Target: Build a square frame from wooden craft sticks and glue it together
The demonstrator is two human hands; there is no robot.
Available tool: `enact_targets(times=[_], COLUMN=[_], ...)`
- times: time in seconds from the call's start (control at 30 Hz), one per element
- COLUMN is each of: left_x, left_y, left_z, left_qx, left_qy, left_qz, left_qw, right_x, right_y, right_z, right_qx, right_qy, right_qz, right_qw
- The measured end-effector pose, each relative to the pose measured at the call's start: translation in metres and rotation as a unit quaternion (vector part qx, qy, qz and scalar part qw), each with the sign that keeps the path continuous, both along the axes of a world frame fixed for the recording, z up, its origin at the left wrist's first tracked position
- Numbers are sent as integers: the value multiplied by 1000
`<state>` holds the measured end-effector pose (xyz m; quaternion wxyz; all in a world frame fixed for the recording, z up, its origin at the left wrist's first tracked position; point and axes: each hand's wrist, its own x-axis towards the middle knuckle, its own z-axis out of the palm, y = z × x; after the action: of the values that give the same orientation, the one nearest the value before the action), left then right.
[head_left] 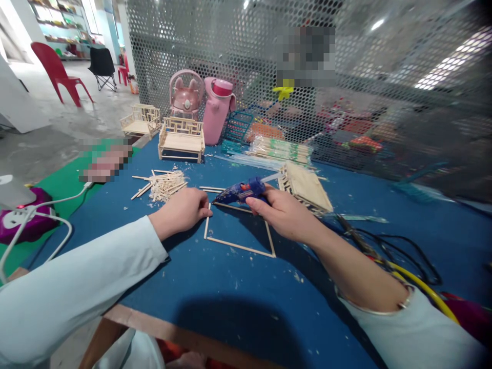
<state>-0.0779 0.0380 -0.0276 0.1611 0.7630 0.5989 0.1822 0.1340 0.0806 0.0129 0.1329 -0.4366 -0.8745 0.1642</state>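
Observation:
A four-sided frame of thin wooden sticks (pixel 240 247) lies flat on the blue tabletop (pixel 230 279). My right hand (pixel 282 210) is wrapped round a blue glue gun (pixel 240 192), whose tip points left at the frame's far left corner. A clear glue stick pokes out of the gun's back end. My left hand (pixel 186 209) rests by that same corner, its fingers pressed together at the end of the left stick; whether they grip it is hidden. Two loose sticks (pixel 209 189) lie just behind the gun's tip.
A pile of short sticks (pixel 165 185) lies behind my left hand. Small stick-built benches (pixel 182 141) and a pink bottle (pixel 217 113) stand at the back. Another stick model (pixel 305 187) sits behind my right hand. Black cables (pixel 407 246) lie at right, a purple power strip (pixel 28 215) at left.

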Motion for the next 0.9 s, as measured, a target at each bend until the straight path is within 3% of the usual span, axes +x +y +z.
enact_targets(times=[0.37,0.6,0.73,0.9], left_x=[0,1,2,3], left_y=[1,2,2,1], left_z=[-2,-2,-2,-3], left_qx=[0,-1,-2,-3], left_qy=[-6,6,15,18], left_qz=[1,5,12,17], left_qw=[1000,1000,1000,1000], right_x=[1,6,22,57], right_y=[1,-2,-5,-8], right_z=[-4,5,11,11], right_qx=[19,-4,13,120], right_qy=[11,61,78,46], right_qz=[17,1,-41,-170], right_qw=[1000,998,996,977])
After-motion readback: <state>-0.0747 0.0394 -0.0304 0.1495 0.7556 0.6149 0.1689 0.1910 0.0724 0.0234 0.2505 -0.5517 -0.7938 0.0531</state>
